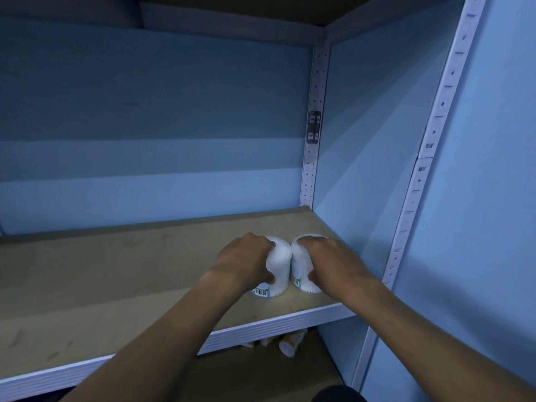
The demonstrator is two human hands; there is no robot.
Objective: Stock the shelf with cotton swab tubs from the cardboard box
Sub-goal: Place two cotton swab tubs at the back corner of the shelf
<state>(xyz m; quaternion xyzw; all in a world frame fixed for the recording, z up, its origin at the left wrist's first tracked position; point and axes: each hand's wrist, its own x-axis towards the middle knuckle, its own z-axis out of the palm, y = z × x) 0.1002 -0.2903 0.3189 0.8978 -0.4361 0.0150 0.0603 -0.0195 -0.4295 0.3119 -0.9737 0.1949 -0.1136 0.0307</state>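
step: setting two tubs on shelf (121, 265) | left hand (242, 262) fingers gripping left tub (280, 264), right hand (330, 264) fingers gripping right tub (298, 266) | tubs touching, upright, toward shelf's 3 o'clock end | advice: keeping bases flat, sliding both toward 12 o'clock before letting go

No text is legible — only a barcode (260, 292) shows on the left tub's (280, 266) label.

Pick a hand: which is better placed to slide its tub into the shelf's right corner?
Right, probably. The right hand grips the tub nearer the side wall, with bare shelf behind it. The left hand would have to cross over.
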